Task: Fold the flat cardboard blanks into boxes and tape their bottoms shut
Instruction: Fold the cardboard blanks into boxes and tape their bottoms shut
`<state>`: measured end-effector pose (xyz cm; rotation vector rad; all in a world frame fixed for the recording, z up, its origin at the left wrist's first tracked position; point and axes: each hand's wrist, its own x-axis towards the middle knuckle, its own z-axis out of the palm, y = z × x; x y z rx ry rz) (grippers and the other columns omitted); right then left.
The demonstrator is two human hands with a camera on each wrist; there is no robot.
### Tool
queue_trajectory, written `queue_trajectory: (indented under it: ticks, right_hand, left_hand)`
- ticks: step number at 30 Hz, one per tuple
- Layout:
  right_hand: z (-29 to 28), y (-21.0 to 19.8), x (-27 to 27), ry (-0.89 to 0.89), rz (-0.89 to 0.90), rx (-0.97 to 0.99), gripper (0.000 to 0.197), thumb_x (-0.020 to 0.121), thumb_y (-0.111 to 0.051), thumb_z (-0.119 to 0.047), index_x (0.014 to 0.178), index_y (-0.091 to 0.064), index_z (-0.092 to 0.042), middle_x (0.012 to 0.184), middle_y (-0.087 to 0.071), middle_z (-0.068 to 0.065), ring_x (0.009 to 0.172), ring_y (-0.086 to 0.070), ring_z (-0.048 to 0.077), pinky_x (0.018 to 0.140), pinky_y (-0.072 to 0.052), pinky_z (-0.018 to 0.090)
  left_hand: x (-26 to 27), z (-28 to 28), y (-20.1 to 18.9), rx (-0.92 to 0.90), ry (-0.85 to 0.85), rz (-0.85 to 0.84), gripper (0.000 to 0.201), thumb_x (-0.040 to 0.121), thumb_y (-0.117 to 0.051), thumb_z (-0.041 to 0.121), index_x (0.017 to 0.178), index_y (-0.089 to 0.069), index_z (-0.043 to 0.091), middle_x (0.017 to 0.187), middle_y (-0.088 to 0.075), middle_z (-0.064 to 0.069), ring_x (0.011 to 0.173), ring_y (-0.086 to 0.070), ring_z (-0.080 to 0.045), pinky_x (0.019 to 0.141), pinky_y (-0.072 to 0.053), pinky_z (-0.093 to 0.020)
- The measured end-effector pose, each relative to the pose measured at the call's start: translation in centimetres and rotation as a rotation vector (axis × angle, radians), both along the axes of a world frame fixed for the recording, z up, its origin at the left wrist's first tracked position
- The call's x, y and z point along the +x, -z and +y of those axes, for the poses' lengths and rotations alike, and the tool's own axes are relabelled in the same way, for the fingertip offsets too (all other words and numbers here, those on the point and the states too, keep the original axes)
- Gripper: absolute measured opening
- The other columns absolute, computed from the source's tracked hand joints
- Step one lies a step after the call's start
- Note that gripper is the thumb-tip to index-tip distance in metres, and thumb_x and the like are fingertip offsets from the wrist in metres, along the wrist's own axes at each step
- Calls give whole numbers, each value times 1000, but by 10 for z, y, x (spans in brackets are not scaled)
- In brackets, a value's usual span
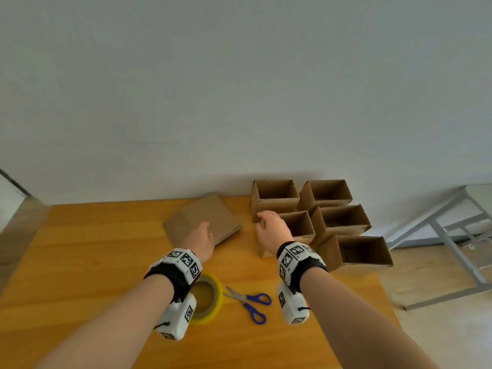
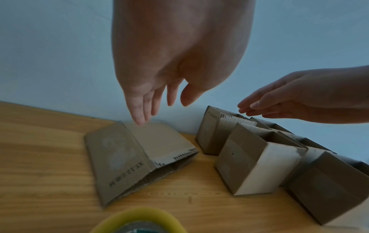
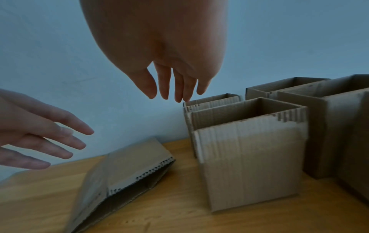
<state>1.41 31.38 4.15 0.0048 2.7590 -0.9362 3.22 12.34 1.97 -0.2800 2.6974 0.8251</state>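
Head view: two loose hands over the cardboard

Head view shows a wooden counter [image 1: 93,262] by a pale wall. The left hand [image 1: 201,242] hangs over a flat blank [image 1: 197,219] that lies in the middle, far side. Its fingers [image 2: 139,113] are straight and spread, and they hold nothing. I cannot tell if they touch the blank. The right hand [image 1: 271,227] is apart from the left one. It hangs over the near left box [image 1: 298,225], fingers [image 3: 179,88] loose and pointing down, holding nothing. Five boxes stand open side up on the right, close together. Two are far [image 1: 275,197] [image 1: 326,194], one is in the middle [image 1: 343,219], one is near the right edge [image 1: 359,253]. A yellow tape roll [image 1: 213,296] lies near, under the left wrist. Blue scissors [image 1: 250,304] lie just right of the tape.
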Motion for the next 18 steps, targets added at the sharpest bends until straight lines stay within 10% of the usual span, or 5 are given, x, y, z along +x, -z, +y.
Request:
queue_trajectory:
  ticks: [18]
  right_hand:
    - [-107, 59, -62, -78, -284, 207, 51, 93, -55, -21, 140, -38, -13, 143, -38, 11, 123, -48, 27, 101, -44, 37]
  left_hand:
    - [-27, -117, 63, 77, -133, -254, 43, 98, -40, 17, 140, -37, 8, 137, -48, -12, 110, -57, -31, 85, -47, -37]
